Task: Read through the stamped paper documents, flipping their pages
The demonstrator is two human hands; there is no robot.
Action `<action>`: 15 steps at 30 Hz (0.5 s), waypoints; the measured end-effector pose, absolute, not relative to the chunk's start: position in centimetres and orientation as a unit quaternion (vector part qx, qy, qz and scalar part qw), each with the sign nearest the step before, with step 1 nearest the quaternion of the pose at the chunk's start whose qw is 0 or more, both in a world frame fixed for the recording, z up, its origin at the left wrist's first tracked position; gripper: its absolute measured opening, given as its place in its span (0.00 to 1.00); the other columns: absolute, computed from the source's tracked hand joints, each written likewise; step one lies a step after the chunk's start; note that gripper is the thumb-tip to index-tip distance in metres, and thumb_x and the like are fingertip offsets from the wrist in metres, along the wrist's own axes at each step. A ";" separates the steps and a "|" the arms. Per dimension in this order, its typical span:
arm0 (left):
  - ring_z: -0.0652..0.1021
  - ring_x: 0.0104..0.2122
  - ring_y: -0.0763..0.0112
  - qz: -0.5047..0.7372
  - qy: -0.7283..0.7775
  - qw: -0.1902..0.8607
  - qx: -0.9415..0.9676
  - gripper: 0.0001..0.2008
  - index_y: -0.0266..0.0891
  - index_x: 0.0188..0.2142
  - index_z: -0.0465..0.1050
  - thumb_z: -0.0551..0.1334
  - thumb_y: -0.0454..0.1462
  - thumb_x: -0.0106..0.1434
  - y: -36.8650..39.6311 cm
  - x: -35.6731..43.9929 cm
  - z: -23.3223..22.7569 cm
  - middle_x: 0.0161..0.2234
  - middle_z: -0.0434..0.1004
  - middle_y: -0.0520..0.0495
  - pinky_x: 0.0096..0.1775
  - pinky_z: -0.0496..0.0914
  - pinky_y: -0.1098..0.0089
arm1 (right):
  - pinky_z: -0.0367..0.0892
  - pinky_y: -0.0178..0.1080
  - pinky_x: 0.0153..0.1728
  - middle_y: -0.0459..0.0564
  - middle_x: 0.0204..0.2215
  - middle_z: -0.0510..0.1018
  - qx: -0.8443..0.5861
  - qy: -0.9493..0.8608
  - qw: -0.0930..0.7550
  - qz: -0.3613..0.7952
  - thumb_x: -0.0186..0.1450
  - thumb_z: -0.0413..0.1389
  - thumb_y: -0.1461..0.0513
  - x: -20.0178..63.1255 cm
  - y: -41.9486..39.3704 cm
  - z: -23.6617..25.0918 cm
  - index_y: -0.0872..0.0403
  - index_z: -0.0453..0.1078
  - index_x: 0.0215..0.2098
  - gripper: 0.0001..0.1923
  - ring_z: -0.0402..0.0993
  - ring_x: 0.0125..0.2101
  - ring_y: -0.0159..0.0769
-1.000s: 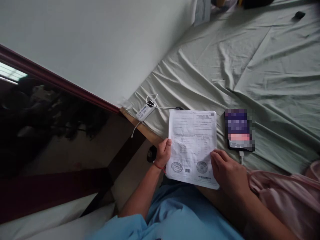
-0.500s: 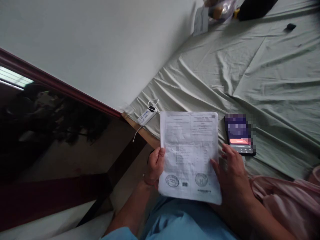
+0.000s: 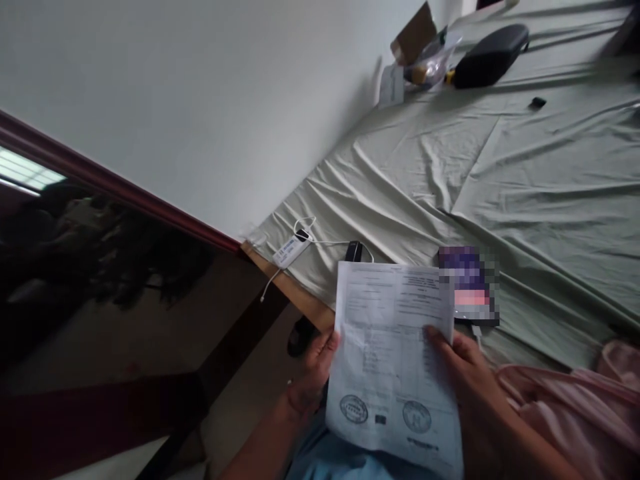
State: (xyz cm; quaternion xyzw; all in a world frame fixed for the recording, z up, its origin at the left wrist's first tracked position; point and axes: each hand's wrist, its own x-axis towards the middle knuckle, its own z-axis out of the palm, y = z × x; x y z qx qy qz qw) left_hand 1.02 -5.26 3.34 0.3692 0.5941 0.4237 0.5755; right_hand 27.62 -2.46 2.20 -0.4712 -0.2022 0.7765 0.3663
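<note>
Compared with half a second back, the paper sheet (image 3: 395, 360) sits lower and nearer, its bottom edge now running out of view, and its top right corner covers part of the phone (image 3: 470, 285) lying on the bed (image 3: 525, 173). Right thumb has slid up the right edge too

Right now the left hand (image 3: 313, 373) pinches the sheet's left edge, thumb on top and fingers curled behind. The right hand (image 3: 467, 373) grips the right edge the same way, thumb pressed flat on the print. So both are closed on the paper, which hangs over the lap at the near edge of the bed, not lying flat on anything

If you're holding a form like this to read, my take: keep both grips light and level so the page stays taut without creasing, since it already looks a bit wrinkled around the middle. Keep thumbs off the two round stamps (image 3: 385, 412) near the bottom, as those could smudge

Also I'd mind that phone, and the white charger cable (image 3: 300, 240) off to the far left by the wall. A dark case (image 3: 490, 47) and some clutter sit way off at the far end, well apart
</note>
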 end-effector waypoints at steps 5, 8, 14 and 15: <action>0.81 0.48 0.49 0.481 0.510 0.671 0.241 0.26 0.36 0.49 0.79 0.67 0.54 0.62 -3.7 1.5 3.4 0.42 0.84 0.38 0.50 0.75 0.55 | 0.71 0.41 0.23 0.52 0.28 0.84 -0.456 -0.223 0.353 0.786 0.59 0.65 0.43 27.2 -2.5 1.6 0.53 0.79 0.40 0.24 0.79 0.24 0.44; 0.82 0.47 0.47 0.457 0.524 0.694 0.189 0.23 0.33 0.45 0.80 0.71 0.49 0.59 -2.5 2.1 3.9 0.40 0.84 0.37 0.52 0.75 0.53 | 0.70 0.41 0.23 0.51 0.24 0.82 -0.471 -0.262 0.330 0.775 0.57 0.65 0.41 27.1 -2.4 1.2 0.53 0.79 0.36 0.25 0.77 0.22 0.42; 0.83 0.46 0.49 0.467 0.550 0.667 0.187 0.24 0.32 0.43 0.80 0.72 0.50 0.58 -2.6 2.7 3.5 0.39 0.84 0.37 0.50 0.76 0.55 | 0.70 0.40 0.25 0.51 0.28 0.84 -0.451 -0.237 0.338 0.791 0.59 0.64 0.42 27.0 -2.6 2.1 0.52 0.79 0.38 0.23 0.78 0.24 0.41; 0.83 0.46 0.49 0.468 0.546 0.666 0.197 0.24 0.32 0.43 0.80 0.72 0.51 0.58 -2.7 2.7 3.4 0.39 0.84 0.37 0.49 0.76 0.55 | 0.71 0.40 0.26 0.51 0.29 0.84 -0.449 -0.231 0.338 0.794 0.59 0.64 0.43 27.0 -2.6 2.2 0.52 0.79 0.39 0.23 0.78 0.24 0.41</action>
